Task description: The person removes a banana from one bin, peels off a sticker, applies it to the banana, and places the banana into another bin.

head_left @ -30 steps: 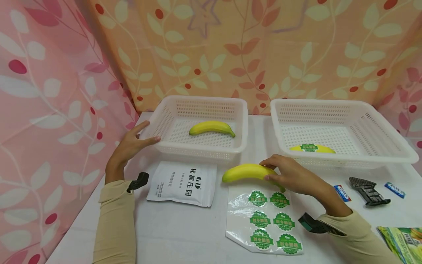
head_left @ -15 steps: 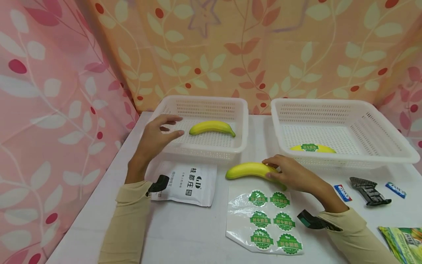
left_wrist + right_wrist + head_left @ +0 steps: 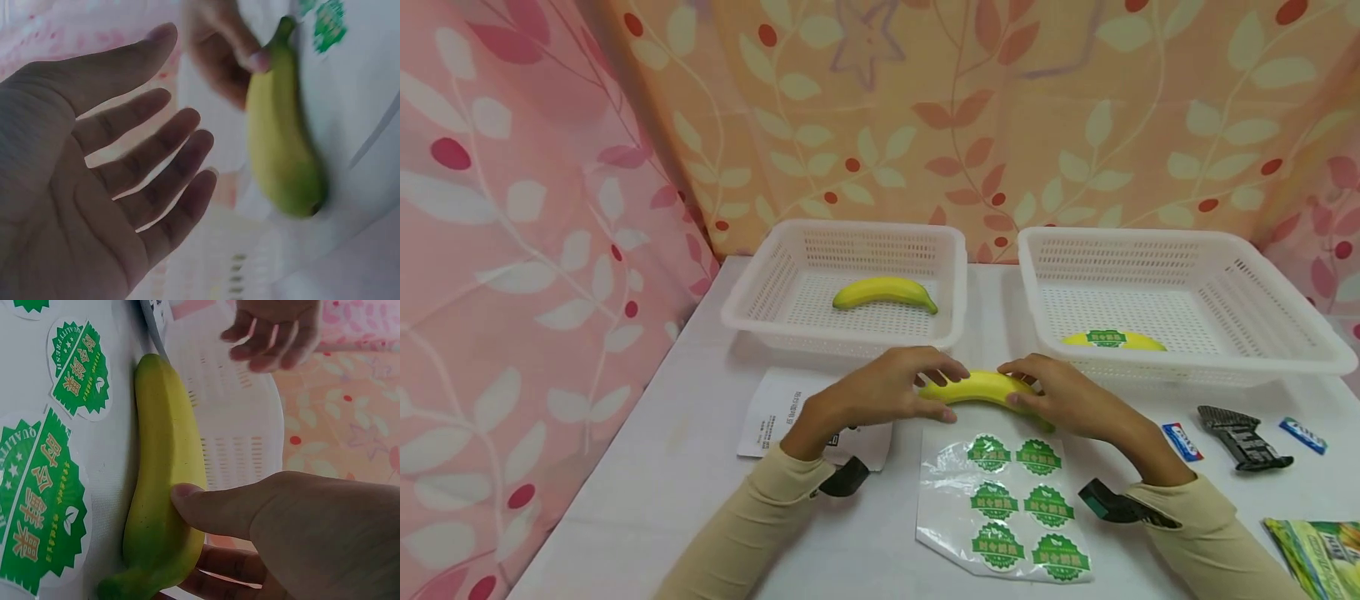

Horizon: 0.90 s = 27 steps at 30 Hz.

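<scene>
Head: the banana (image 3: pixel 981 387) lies at 12 o'clock of the green-sticker sheet (image 3: pixel 945 492); the right hand (image 3: pixel 1067 398) grips its 3 o'clock end, the left hand (image 3: pixel 876 390) at 9 o'clock. Left wrist: spread fingers (image 3: pixel 153 145) hold nothing, apart from the banana. Right wrist: thumb (image 3: pixel 228 509) and fingers pinch it.

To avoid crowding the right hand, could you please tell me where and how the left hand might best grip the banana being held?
The banana is probably best taken by its blunt end, from the left, in a light pinch: the right hand grips the stem half, and the rounded, blunt end points toward the left hand.
</scene>
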Available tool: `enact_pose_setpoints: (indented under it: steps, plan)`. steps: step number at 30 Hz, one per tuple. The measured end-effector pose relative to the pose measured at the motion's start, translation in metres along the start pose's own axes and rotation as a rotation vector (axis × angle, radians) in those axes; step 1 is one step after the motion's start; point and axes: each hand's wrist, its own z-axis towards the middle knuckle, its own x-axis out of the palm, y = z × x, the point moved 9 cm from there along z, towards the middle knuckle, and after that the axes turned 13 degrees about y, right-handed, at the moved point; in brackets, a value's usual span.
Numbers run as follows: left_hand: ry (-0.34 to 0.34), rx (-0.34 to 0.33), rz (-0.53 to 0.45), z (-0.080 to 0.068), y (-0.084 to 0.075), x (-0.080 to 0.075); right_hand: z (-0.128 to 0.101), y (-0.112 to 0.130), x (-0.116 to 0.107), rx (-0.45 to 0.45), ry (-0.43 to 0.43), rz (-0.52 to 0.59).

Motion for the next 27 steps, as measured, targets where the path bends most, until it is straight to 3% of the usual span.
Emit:
enact_pose_setpoints:
  steps: [6, 11, 16, 21, 27]
  plan:
    - [0.120, -0.084, 0.153, 0.025, 0.007, 0.047, -0.001, -0.002, 0.000, -0.015, -0.008, 0.000]
    - [0.168, -0.175, 0.315, 0.034, 0.016, 0.070, 0.000, -0.004, 0.000, -0.004, -0.002, 0.016]
    - [0.153, -0.194, 0.345, 0.034, 0.017, 0.074, -0.001, -0.003, 0.000, -0.006, -0.007, 0.005]
    - [0.158, -0.199, 0.261, 0.031, 0.018, 0.074, -0.001, -0.002, -0.001, -0.006, -0.007, -0.001]
    - [0.185, -0.147, 0.223, 0.036, 0.018, 0.076, -0.006, 0.004, -0.003, 0.015, -0.003, 0.005]
